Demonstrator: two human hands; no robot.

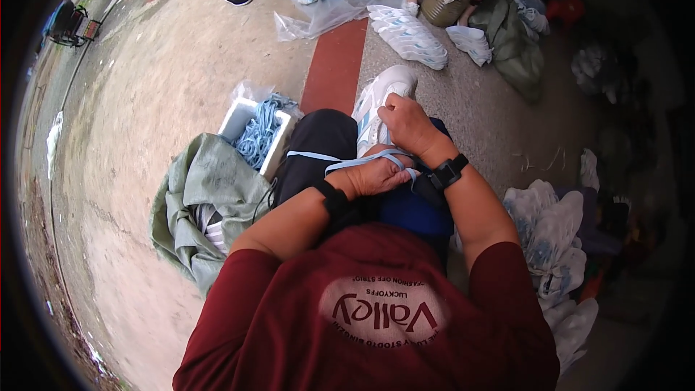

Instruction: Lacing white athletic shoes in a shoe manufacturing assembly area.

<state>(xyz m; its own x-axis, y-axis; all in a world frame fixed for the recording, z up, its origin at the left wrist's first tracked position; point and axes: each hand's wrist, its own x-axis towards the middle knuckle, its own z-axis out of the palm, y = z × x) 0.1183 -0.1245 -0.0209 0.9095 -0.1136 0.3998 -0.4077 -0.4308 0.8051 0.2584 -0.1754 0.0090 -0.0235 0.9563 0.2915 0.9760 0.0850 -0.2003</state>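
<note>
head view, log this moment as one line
left hand gripping light blue lace | right hand on white sneaker | sneaker on lap

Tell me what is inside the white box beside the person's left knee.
The white box holds a heap of light blue laces, loose and tangled, some spilling toward the grey-green sack. Anything beneath the laces, and the box's bottom, is covered and cannot be seen.

Dark red short-sleeved shirt [376, 311] with pale oval print, black wrist straps [447, 171], dark trousers [318, 145], bare forearms.
</note>
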